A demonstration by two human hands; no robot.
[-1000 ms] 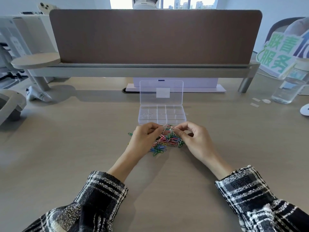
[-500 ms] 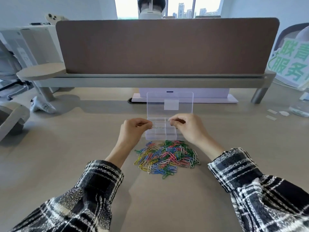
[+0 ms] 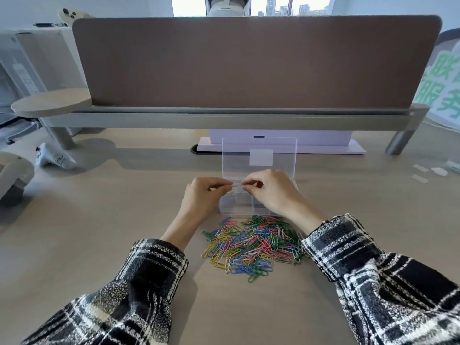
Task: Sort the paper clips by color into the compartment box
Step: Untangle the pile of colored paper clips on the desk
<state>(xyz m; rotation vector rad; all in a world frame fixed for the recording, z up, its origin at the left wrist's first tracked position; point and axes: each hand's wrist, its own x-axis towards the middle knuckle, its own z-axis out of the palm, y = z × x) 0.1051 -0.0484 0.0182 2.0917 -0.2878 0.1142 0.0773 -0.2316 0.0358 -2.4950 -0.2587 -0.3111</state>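
Office desk by a window. The light wood surface point(image 3: 99, 245) is backed by a brown partition point(image 3: 249, 63) on a grey rail.

Compartment box point(image 3: 236, 207): clear plastic, centre of the surface, just beyond the heap. Its lid point(image 3: 236, 155) stands upright at the far side, so the compartments are open from above and from the near side.

Paper clips point(image 3: 254, 247): a mixed heap of green, yellow, blue, pink and silver lies loose between the box and the person, within easy reach of both hands.

Left hand point(image 3: 201, 192) and right hand point(image 3: 271, 190) are raised over the box with their fingertips almost meeting. Each grip is narrow, a thumb-and-finger pinch on one end of a pale clip point(image 3: 236, 186). The item is too small to say whether it is one clip or two hooked together.

Judgement: both hands on one small item suggests clips being pulled apart before the drop. Holding it over the box lets anything released fall inside.

No colour shows in the visible compartments and the hands cover the others. Sorting looks barely begun.

Risk: a tangled clip could spring free and land in the wrong compartment.
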